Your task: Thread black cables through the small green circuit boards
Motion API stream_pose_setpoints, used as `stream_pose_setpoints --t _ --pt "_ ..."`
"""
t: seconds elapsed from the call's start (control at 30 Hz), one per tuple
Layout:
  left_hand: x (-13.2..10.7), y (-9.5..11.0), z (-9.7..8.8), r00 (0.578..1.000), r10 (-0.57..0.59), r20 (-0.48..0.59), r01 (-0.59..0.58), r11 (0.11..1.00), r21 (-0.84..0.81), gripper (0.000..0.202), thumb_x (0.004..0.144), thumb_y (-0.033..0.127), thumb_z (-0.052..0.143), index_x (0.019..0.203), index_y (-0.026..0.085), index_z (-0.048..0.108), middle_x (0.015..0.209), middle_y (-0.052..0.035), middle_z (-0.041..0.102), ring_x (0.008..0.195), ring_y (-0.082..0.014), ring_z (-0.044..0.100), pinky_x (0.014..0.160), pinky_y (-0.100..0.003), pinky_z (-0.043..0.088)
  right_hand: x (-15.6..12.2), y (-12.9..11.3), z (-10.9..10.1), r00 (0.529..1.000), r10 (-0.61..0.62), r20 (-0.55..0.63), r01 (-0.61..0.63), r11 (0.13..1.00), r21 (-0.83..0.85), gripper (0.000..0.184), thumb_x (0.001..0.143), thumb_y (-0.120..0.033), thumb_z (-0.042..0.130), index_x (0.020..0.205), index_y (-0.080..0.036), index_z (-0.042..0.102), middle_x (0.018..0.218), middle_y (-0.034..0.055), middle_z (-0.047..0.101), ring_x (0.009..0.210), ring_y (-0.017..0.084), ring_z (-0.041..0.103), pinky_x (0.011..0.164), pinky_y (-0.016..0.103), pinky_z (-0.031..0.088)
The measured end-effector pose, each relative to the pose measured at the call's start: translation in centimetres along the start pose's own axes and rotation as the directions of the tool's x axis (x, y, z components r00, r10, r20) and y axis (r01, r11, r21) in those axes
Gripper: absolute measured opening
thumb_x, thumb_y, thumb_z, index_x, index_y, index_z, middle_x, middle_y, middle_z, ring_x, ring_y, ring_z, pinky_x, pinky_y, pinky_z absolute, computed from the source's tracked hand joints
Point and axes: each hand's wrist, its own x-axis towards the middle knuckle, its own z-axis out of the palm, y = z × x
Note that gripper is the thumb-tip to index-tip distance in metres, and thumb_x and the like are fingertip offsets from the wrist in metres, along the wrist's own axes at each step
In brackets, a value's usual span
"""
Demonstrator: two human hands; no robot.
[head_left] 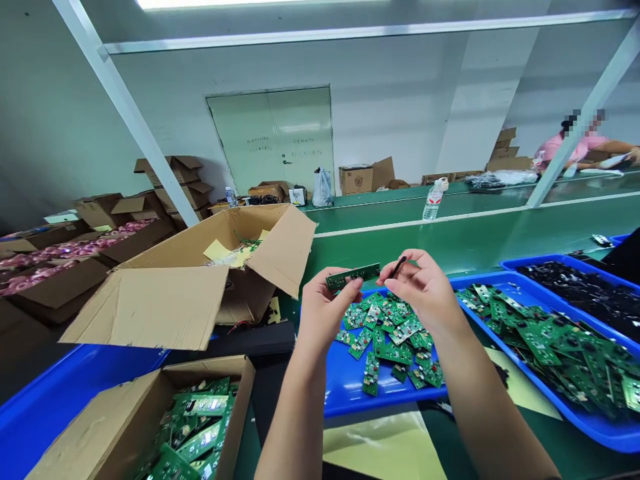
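In front of me, above a blue tray (345, 400), my left hand (325, 300) grips a small green circuit board (353, 275) between thumb and fingers. The board lies nearly level, its long side running left to right. My right hand (420, 287) is closed at the board's right end and pinches a slim black piece (399, 267). I cannot make out exactly what that piece is, or whether it touches the board. Below both hands, many loose green circuit boards (393, 333) are scattered in the tray.
On the right, a second blue tray (565, 427) holds piled circuit boards; behind it another holds small black parts (580, 287). At left stand an open carton (150, 300) and a smaller board-filled box (120, 413). A water bottle (434, 200) stands behind. A person (575, 150) sits far right.
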Motion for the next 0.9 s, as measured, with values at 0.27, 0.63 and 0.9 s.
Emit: stream_pose_setpoints --t 0.27,0.63,0.9 --pt "0.5 -1.3 0.2 0.991 -0.055 0.122 0.013 0.948 0.319 0.011 0.072 0.023 0.071 0.071 0.015 0.063 0.064 0.0022 0.058 0.06 -0.0097 0.049 0.055 -0.021 0.036 0.3 0.6 -0.2 0.997 -0.045 -0.065 0.041 0.997 -0.07 0.039 0.075 -0.032 0.074 0.094 -0.027 0.041 0.074 -0.0048 0.065 0.066 0.013 0.064 0.066 0.028 0.055" --pt "1.0 -1.9 0.3 0.977 -0.149 0.15 0.111 0.965 0.236 0.013 0.073 0.019 0.067 0.084 0.016 0.06 0.066 0.0026 0.06 0.062 -0.0117 0.06 0.061 -0.024 0.046 -0.3 -0.6 -0.9 0.986 -0.046 0.159 0.092 0.951 -0.295 0.019 0.087 -0.033 0.062 0.102 -0.024 0.057 0.115 0.0068 0.064 0.104 0.02 0.064 0.091 0.038 0.053" --pt "0.4 -0.9 0.9 0.985 -0.094 0.144 0.059 0.972 0.229 0.019 0.071 0.032 0.073 0.079 0.016 0.066 0.052 0.0049 0.053 0.048 -0.0095 0.053 0.049 -0.022 0.041 -0.6 -1.2 -2.1 0.955 -0.019 0.296 0.129 0.925 -0.358 0.011 0.09 -0.03 0.058 0.097 -0.026 0.065 0.127 0.0074 0.058 0.126 0.027 0.052 0.102 0.048 0.045"
